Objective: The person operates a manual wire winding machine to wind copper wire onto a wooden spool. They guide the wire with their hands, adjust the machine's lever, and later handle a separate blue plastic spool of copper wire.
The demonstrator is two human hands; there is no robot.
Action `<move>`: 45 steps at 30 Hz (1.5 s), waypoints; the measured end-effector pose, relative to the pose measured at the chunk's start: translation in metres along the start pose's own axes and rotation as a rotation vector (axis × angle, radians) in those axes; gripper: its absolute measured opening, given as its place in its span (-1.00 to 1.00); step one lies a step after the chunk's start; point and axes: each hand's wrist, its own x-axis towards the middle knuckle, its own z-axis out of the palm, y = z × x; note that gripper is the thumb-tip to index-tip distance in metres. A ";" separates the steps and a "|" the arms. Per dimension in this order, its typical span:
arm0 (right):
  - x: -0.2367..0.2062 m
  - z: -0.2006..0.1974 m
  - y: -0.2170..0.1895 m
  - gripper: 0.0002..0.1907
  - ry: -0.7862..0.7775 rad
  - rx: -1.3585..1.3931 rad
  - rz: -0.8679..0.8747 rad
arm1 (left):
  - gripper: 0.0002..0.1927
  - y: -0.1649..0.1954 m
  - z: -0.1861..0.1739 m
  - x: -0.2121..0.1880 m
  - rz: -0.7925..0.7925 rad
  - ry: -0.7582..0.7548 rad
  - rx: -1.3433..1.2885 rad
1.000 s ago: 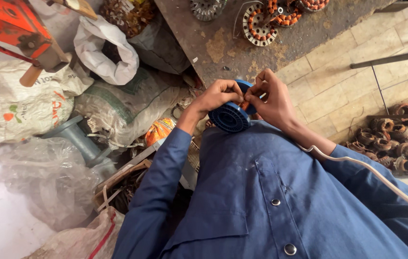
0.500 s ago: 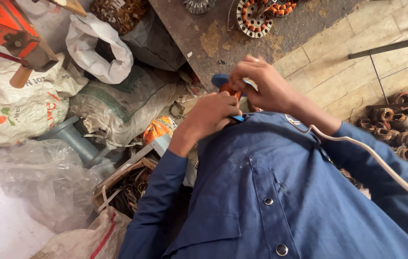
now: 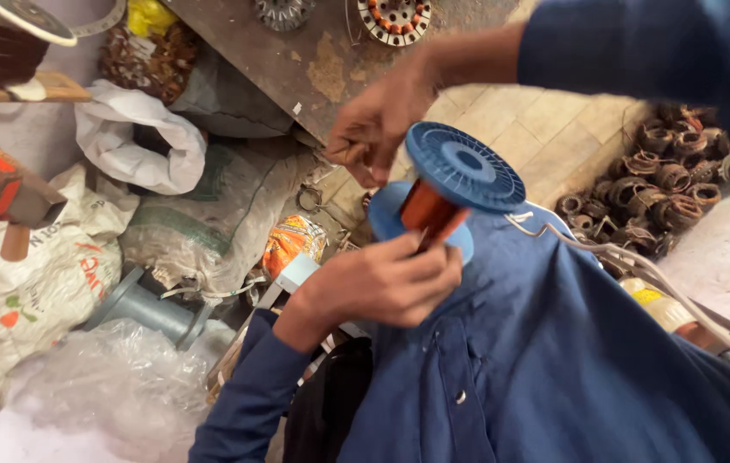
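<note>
A: Blue cloth fills the lower right: the person's jacket (image 3: pixel 553 360). Against it sits the blue plastic spool (image 3: pixel 455 184), copper-coloured wire wound on its core, one flange tipped up toward the camera.

B: Who has hold of it?

A: The left hand (image 3: pixel 386 283) is closed around the lower part, fingers over the core. The right hand (image 3: pixel 373 129) is just beside the upper flange with fingers pinched together, probably on a wire end, though the strand is too thin to see.

B: How far along does it look?

A: Early, I'd judge. The spool looks well filled, and the round wound part (image 3: pixel 395 19) on the rusty metal surface (image 3: pixel 313 60) lies well apart, untouched.

B: Packaging, biggest first?

A: A white sack (image 3: pixel 26 291) with red and green printing at the left. A grey-green sack (image 3: pixel 210 214) in the middle. A clear plastic sheet (image 3: pixel 108 386) at the lower left. A white bag (image 3: pixel 138 146) gaping open above. Last, a small orange patterned packet (image 3: pixel 292 240) near the spool.
</note>
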 end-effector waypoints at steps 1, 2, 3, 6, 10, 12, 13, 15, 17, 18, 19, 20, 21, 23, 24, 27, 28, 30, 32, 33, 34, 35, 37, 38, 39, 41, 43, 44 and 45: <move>-0.004 0.006 0.017 -0.58 -0.002 0.152 -0.034 | -0.82 -0.001 -0.003 -0.006 -0.034 0.037 -0.007; -0.007 0.015 0.035 -0.58 0.128 0.223 -0.168 | -0.79 -0.001 -0.004 -0.013 -0.071 0.069 -0.021; -0.009 0.026 0.053 -0.49 0.261 0.301 -0.304 | -0.75 -0.001 -0.003 -0.020 -0.108 0.099 -0.043; -0.007 0.067 0.109 -0.41 0.675 0.567 -0.508 | -0.68 -0.004 0.016 -0.036 -0.331 0.049 -0.039; -0.007 0.119 0.174 -0.57 1.300 0.902 -0.623 | -0.65 -0.009 0.088 -0.020 -0.519 0.065 -0.307; -0.026 0.140 0.204 -0.69 1.396 0.945 -0.740 | -0.58 -0.017 0.133 -0.004 -0.586 -0.012 -0.415; -0.041 0.150 0.219 -0.70 1.415 0.954 -0.821 | -0.59 -0.021 0.156 0.004 -0.556 -0.063 -0.442; -0.076 0.171 0.251 -0.67 1.589 0.901 -0.698 | -0.60 -0.028 0.200 0.017 -0.502 -0.168 -0.465; -0.110 0.190 0.284 -0.52 1.826 0.830 -0.243 | -0.69 -0.028 0.239 0.022 -0.335 -0.262 -0.648; -0.124 0.198 0.301 -0.41 1.836 0.788 -0.210 | -0.72 -0.027 0.259 0.022 -0.263 -0.301 -0.724; -0.135 0.205 0.318 -0.29 1.836 0.742 -0.177 | -0.76 -0.024 0.280 0.021 -0.155 -0.345 -0.814; -0.142 0.211 0.335 -0.17 1.825 0.692 -0.146 | -0.79 -0.016 0.301 0.021 -0.054 -0.386 -0.896; -0.146 0.216 0.350 -0.09 1.698 0.677 -0.101 | -0.82 -0.008 0.323 0.019 0.042 -0.424 -0.964; -0.144 0.226 0.378 0.08 1.458 0.623 -0.032 | -0.84 0.011 0.372 0.020 0.208 -0.346 -1.008; -0.140 0.233 0.390 0.10 1.420 0.639 -0.012 | -0.88 0.021 0.394 0.022 0.297 -0.367 -0.982; -0.127 0.264 0.424 0.14 1.338 0.746 0.030 | -0.93 0.048 0.449 0.029 0.503 -0.408 -1.020; -0.126 0.276 0.436 0.14 1.379 0.777 0.040 | -0.94 0.053 0.462 0.031 0.526 -0.386 -1.055; -0.128 0.299 0.462 0.14 1.417 0.855 0.019 | -0.94 0.063 0.485 0.039 0.555 -0.327 -1.123; -0.134 0.317 0.491 0.13 1.411 0.970 -0.066 | -0.94 0.070 0.507 0.046 0.494 -0.310 -1.142; -0.137 0.323 0.506 0.12 1.387 1.097 -0.156 | -0.94 0.072 0.520 0.050 0.468 -0.301 -1.147; -0.138 0.328 0.520 0.12 1.360 1.218 -0.251 | -0.93 0.074 0.534 0.054 0.456 -0.374 -1.151; -0.138 0.332 0.533 0.11 1.329 1.330 -0.352 | -0.93 0.077 0.548 0.058 0.446 -0.448 -1.146; -0.129 0.341 0.557 0.11 1.659 1.431 -0.400 | -0.86 0.080 0.577 0.062 0.273 -0.533 -1.131; -0.122 0.346 0.566 0.11 1.837 1.496 -0.419 | -0.76 0.084 0.588 0.063 0.122 -0.540 -1.135; -0.112 0.354 0.575 0.10 2.056 1.513 -0.312 | -0.65 0.088 0.598 0.063 -0.027 -0.545 -1.142; -0.088 0.373 0.589 0.10 2.480 1.512 -0.039 | -0.47 0.097 0.610 0.058 -0.365 -0.665 -1.113; -0.063 0.397 0.597 0.10 2.609 1.483 0.496 | -0.38 0.105 0.613 0.046 -0.601 -0.780 -1.049; -0.052 0.410 0.600 0.10 2.636 1.451 0.764 | -0.38 0.108 0.611 0.037 -0.665 -0.835 -1.001; -0.041 0.423 0.604 0.11 2.678 1.423 0.857 | -0.38 0.109 0.610 0.027 -0.726 -0.886 -0.949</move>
